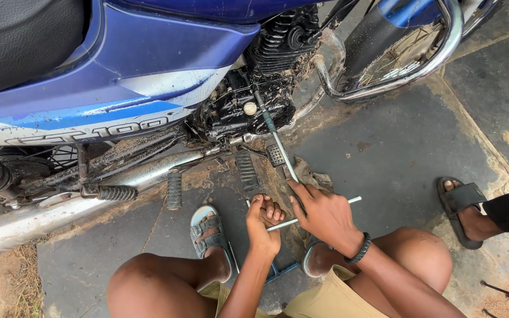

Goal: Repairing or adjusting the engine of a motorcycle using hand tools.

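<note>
Both hands [301, 215] grip T-wrench [278, 141] below blue motorcycle [148, 53].

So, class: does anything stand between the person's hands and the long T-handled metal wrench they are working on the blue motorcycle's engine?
Nothing visible does. The left hand and right hand both grip the long T-handled metal wrench directly at its crossbar, and its shaft runs unobstructed up to the muddy black engine.

— What colours are seen on the motorcycle [148, 65]?
— Blue panels with a pale grey stripe are seen; the seat [19, 41] is black, the engine [248, 106] black and mud-flecked.
— And lower down?
— A silver exhaust [60, 206], grey sandals [207, 232], khaki shorts [325, 297], and a black wristband [362, 248] are shown.
</note>
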